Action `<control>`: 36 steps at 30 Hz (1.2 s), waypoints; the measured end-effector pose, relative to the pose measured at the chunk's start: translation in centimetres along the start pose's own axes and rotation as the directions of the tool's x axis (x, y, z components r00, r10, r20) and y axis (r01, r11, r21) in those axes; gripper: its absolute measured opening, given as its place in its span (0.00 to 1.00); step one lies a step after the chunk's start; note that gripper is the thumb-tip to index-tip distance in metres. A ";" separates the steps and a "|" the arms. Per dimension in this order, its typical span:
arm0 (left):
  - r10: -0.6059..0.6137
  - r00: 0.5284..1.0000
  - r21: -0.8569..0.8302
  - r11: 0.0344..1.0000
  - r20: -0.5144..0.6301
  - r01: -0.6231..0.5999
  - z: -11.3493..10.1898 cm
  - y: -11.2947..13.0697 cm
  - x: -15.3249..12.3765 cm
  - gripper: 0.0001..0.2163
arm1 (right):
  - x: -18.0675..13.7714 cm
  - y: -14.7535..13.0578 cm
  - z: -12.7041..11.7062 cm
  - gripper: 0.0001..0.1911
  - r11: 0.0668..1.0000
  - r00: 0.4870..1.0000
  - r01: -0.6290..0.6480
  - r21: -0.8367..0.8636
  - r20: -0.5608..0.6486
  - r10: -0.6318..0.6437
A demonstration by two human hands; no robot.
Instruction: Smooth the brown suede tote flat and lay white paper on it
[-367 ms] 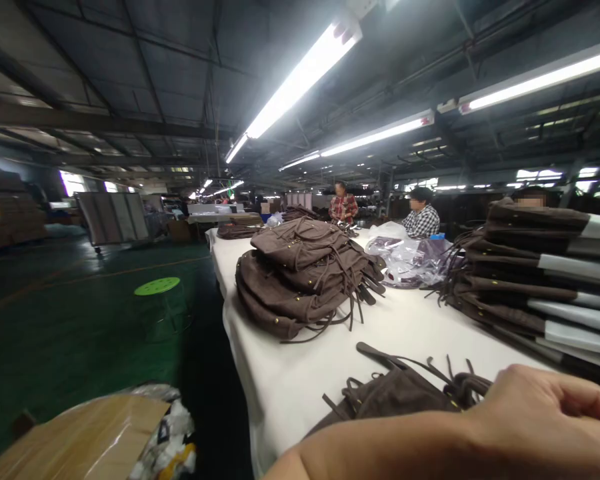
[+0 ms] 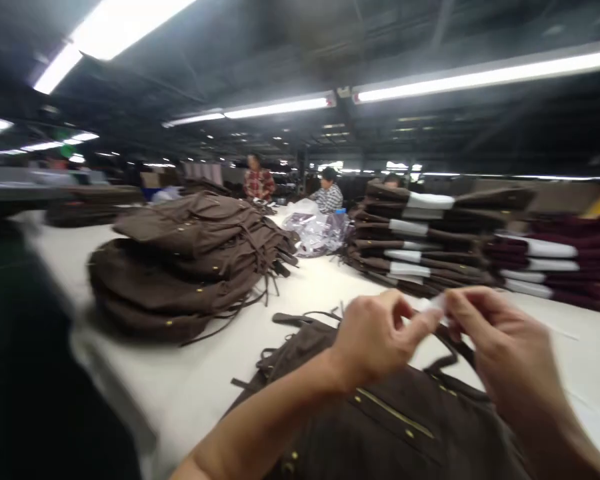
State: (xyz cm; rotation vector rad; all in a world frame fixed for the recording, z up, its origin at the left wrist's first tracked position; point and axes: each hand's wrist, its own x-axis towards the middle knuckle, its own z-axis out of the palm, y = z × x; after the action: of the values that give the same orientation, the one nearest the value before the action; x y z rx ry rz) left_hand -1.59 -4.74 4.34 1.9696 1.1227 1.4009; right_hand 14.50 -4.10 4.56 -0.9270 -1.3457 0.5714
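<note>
Both hands are up over the brown bag (image 2: 380,427) at the near edge of the table (image 2: 145,393). The left hand (image 2: 375,340) and right hand (image 2: 500,347) are pinching a small white piece (image 2: 433,305) between fingertips; it's too blurry to tell which way it points. Bare table is left of the bag, with the pile of bags (image 2: 180,260) beyond and stacked ones (image 2: 420,240) further back right.

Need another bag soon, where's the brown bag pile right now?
In the head view, the bag pile sits on the table, left of the hands, beyond the nearest bag.
</note>
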 end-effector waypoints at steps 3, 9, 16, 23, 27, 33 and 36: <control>-0.145 0.944 -0.277 0.933 0.297 0.230 0.1 -0.8 0.9 0.22 | 0.6 -0.8 0.6 0.16 0.998 0.996 -0.069 0.007 0.051 0.068; -0.171 0.904 -0.593 0.705 0.391 0.389 0.5 -1.0 1.1 0.17 | 0.4 -1.5 1.0 0.15 0.996 0.986 -0.020 -0.084 0.162 0.033; -0.257 0.924 -0.615 0.691 0.282 0.380 1.4 -2.2 1.2 0.15 | 0.8 -0.1 1.8 0.14 0.971 0.994 0.098 -0.216 0.064 -0.086; -0.334 0.915 -0.604 0.688 0.227 0.401 1.9 -4.0 2.0 0.12 | 2.4 1.2 2.3 0.16 0.997 0.998 0.027 -0.069 0.054 -0.024; -0.318 0.911 -0.541 0.733 0.262 0.412 2.1 -4.5 2.2 0.13 | 4.0 1.2 1.9 0.19 0.998 0.999 0.037 -0.042 -0.032 -0.038; -0.236 0.961 -0.344 0.898 0.145 0.273 2.7 -4.9 2.3 0.14 | 5.6 1.1 1.9 0.22 0.990 0.999 -0.033 0.137 -0.015 0.035; -0.109 0.994 -0.180 0.978 0.019 0.110 2.7 -5.2 2.2 0.14 | 5.3 -0.1 1.8 0.19 0.991 0.999 0.043 0.130 -0.007 -0.043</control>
State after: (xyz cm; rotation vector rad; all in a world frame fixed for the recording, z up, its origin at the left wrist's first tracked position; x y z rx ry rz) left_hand -0.61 0.21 0.62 1.7593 1.0441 1.3827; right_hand 13.68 0.49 7.57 -0.7905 -1.3059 0.6168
